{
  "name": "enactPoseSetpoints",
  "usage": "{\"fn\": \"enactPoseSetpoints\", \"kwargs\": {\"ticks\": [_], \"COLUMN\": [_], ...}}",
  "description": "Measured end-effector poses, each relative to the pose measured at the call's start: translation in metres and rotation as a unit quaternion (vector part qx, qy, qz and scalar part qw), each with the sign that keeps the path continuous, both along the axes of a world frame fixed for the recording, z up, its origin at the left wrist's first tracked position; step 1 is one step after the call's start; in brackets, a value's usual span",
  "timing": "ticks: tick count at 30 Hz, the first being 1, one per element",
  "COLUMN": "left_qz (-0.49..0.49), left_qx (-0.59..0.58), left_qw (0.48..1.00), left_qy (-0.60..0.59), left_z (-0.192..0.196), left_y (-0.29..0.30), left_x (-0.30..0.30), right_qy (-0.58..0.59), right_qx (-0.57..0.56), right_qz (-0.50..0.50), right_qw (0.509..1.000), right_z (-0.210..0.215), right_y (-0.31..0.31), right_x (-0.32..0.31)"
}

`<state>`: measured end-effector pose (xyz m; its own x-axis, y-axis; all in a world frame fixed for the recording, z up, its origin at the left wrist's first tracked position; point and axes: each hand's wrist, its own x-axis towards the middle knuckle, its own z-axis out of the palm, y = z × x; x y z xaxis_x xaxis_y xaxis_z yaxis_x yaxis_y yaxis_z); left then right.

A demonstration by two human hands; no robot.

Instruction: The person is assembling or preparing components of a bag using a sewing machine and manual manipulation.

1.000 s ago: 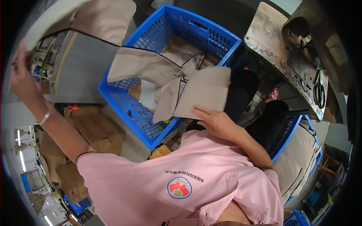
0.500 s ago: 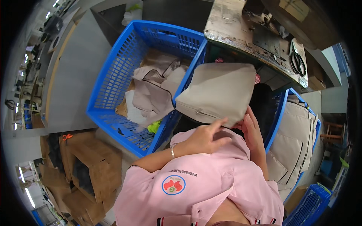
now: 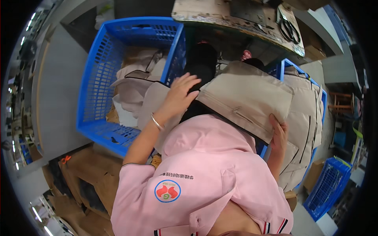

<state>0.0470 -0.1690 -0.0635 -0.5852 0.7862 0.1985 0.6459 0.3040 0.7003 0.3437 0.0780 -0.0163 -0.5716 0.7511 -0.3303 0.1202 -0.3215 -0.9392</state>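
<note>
A beige fabric bag piece with a zipper and dark edging [image 3: 246,96] lies across my lap. My right hand [image 3: 278,131] grips its right edge, thumb on top and the other fingers partly hidden. My left hand [image 3: 182,93] is off the piece, open with fingers stretched, above my dark-clothed leg and beside the blue basket's right wall. Under my left forearm, a second beige piece with dark trim [image 3: 151,104] hangs over the rim of the blue plastic basket [image 3: 103,70]. More pale pieces lie inside that basket.
A second blue basket [image 3: 323,98] at my right holds stacked beige bag pieces [image 3: 299,118]. Ahead is a worn worktable [image 3: 212,11] with black-handled scissors [image 3: 289,29]. Brown cardboard boxes [image 3: 84,173] stand at lower left, and another blue crate [image 3: 328,187] at lower right.
The zippered bag piece has moved right across my lap with my right hand. My left hand has left it and moved left toward the basket. A beige piece now hangs over the basket's rim.
</note>
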Motion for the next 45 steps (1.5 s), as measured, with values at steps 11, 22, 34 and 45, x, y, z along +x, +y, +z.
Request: {"fn": "enactPoseSetpoints", "kwargs": {"ticks": [11, 22, 34, 45], "left_qz": [-0.266, -0.243, -0.257, -0.178], "left_qx": [-0.185, -0.041, 0.025, 0.089], "left_qw": [0.945, 0.93, 0.957, 0.946], "left_qy": [-0.036, -0.272, -0.13, -0.257], "left_z": [0.018, 0.114, 0.187, 0.15], "left_y": [0.006, 0.076, 0.169, 0.257], "left_x": [-0.021, -0.027, -0.056, -0.132], "right_qy": [0.064, -0.181, 0.018, -0.034], "right_qx": [0.175, 0.36, 0.291, 0.543], "right_qz": [-0.032, 0.396, 0.221, 0.17], "right_qw": [0.982, 0.825, 0.931, 0.821], "right_z": [-0.066, 0.061, 0.113, 0.126], "right_y": [0.066, 0.066, 0.096, 0.187], "right_x": [0.154, -0.015, -0.131, -0.223]}}
